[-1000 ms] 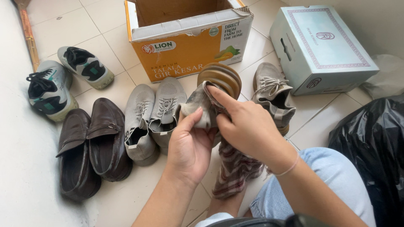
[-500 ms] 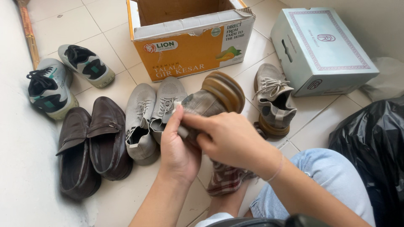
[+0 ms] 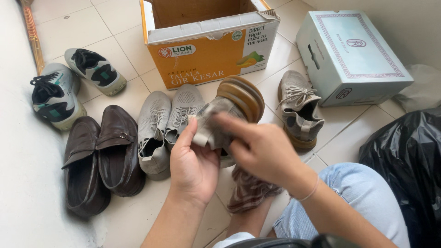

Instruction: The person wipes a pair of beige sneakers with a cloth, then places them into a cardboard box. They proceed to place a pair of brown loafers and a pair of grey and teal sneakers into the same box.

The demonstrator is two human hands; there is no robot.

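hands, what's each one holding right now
Left hand: closed on the grey shoe, sole facing away.
Right hand: fingers pressing a checked cloth against that shoe.

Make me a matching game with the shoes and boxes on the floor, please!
Things:
1. brown loafers
2. cardboard box
3. shoebox
4. grey shoe with the tan sole

Where or how:
A. pale green, lid shut, far right
B. held up in the left hand while the right hand presses a checked cloth on it
C. orange and white, top open
D. side by side on the tiles, left of the grey knit sneakers

Pairs: 1-D, 2-C, 3-A, 4-B
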